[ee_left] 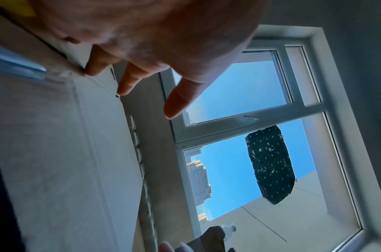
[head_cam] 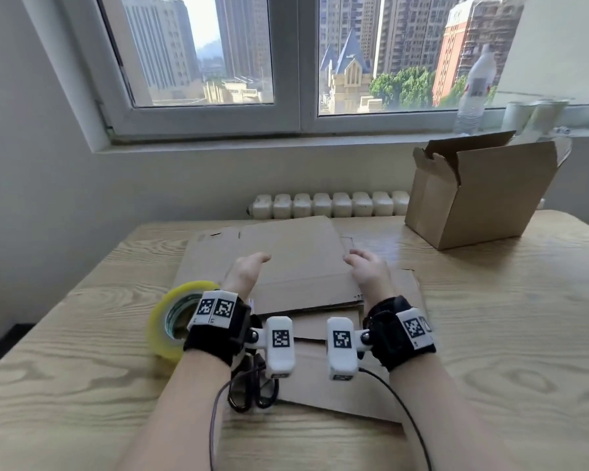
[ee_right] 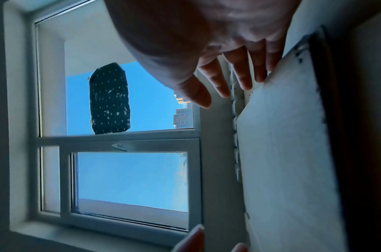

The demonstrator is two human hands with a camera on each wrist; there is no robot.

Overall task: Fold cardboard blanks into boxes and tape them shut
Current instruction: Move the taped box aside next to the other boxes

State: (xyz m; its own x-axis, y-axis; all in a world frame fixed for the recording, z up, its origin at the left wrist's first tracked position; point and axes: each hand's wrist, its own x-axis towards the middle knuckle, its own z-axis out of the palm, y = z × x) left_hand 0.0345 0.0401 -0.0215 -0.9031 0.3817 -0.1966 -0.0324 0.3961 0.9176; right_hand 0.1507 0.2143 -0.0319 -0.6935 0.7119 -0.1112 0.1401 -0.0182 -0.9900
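Observation:
A stack of flat brown cardboard blanks (head_cam: 300, 263) lies on the wooden table (head_cam: 490, 317). My left hand (head_cam: 252, 263) is at the top blank's left side and my right hand (head_cam: 361, 263) at its right side, palms facing each other. In the left wrist view the straight fingers (ee_left: 176, 102) reach along the blank (ee_left: 55, 153), with the lower fingertips at its edge. In the right wrist view the spread fingers (ee_right: 245, 76) touch the blank's edge (ee_right: 282, 153). Neither hand grips anything.
A roll of clear tape (head_cam: 170, 321) with a yellowish rim stands by my left wrist. Black-handled scissors (head_cam: 252, 392) lie near the front. An assembled open box (head_cam: 480, 195) stands at the back right. A water bottle (head_cam: 473, 86) and cups are on the sill.

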